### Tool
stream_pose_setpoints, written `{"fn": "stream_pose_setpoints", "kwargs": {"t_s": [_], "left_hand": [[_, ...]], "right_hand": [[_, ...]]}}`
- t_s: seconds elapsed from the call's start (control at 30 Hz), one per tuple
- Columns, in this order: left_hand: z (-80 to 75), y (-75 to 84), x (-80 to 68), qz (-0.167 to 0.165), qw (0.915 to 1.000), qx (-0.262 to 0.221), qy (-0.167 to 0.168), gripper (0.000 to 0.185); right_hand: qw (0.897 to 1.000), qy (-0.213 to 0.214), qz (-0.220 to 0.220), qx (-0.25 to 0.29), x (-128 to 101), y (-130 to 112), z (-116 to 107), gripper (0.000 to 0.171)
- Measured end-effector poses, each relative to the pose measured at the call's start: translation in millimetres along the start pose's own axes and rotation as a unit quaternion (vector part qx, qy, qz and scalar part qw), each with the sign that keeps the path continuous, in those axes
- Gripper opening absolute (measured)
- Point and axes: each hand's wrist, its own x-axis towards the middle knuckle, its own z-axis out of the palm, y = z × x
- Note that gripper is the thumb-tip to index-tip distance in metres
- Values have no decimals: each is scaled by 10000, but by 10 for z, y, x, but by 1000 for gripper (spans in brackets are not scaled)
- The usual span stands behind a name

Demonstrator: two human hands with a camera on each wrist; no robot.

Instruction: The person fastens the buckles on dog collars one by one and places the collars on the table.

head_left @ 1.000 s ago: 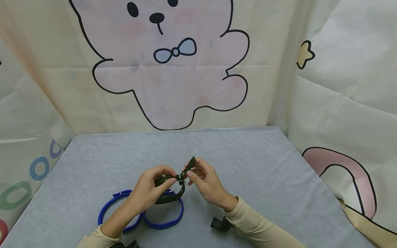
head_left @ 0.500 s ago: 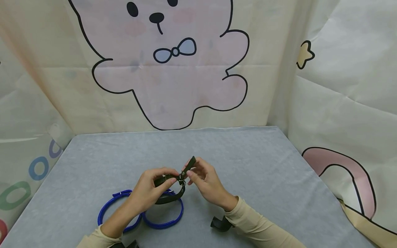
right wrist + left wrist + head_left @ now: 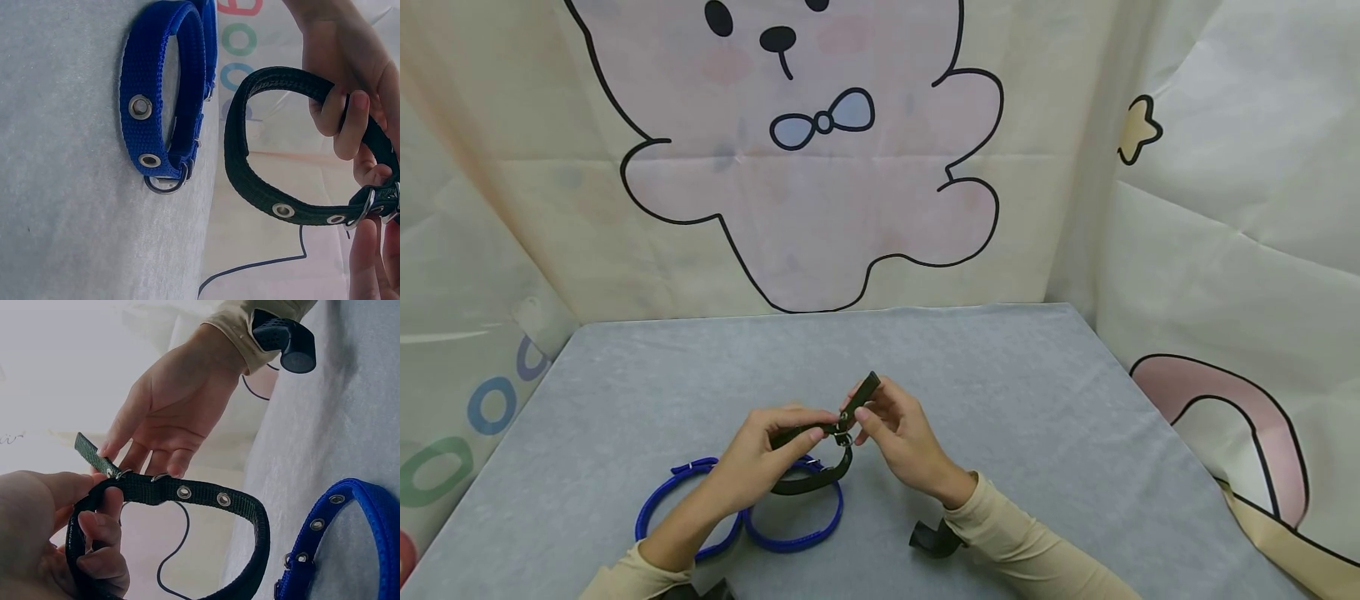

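A dark green webbing dog collar [image 3: 820, 481] is held looped above the table, with metal eyelets showing along its band in both wrist views. My left hand [image 3: 760, 458] grips the band beside the buckle, its fingers curled round the strap in the left wrist view. The strap's free end [image 3: 89, 451] sticks up past the buckle, and my right hand [image 3: 910, 442] pinches it between thumb and fingers. A metal D-ring [image 3: 362, 212] hangs by the buckle. The buckle's pin is partly hidden by fingers.
Two blue collars, one on the left [image 3: 647, 508] and one on the right [image 3: 797, 546], lie looped on the grey cloth-covered table [image 3: 1000, 375] below the left forearm. A black wrist camera [image 3: 934, 540] sits at the right cuff. Printed curtains [image 3: 820, 208] enclose the table's back and sides.
The strap's free end has risen slightly up and to the right with the right hand. The left fingers reach a little closer to the buckle. The blue collars stay put.
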Motion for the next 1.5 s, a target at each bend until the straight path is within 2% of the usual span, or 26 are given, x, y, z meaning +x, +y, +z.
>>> {"fn": "stream_pose_setpoints", "kwargs": {"t_s": [0.47, 0.67, 0.87, 1.03, 1.23, 1.5], "left_hand": [[-13, -14, -3, -30, 9998, 36, -181, 30], [-8, -10, 0, -5, 9999, 17, -132, 28], [-19, 2, -5, -196, 9990, -266, -313, 29], [-32, 20, -5, -327, 9983, -321, -366, 30], [-34, 27, -3, -352, 9976, -513, -305, 32], [-22, 26, -1, -395, 9980, -449, -188, 32]], "right_hand": [[10000, 5, 72, 39, 7, -5, 0, 16], [9999, -83, -95, -1, 2, 10, -5, 15], [9999, -132, -100, -37, -1, 6, -9, 16], [9998, -124, -106, -79, -4, -2, -18, 18], [9994, -14, -116, -334, -9, 1, -32, 18], [9941, -39, -186, -1067, -4, -55, -71, 25]]}}
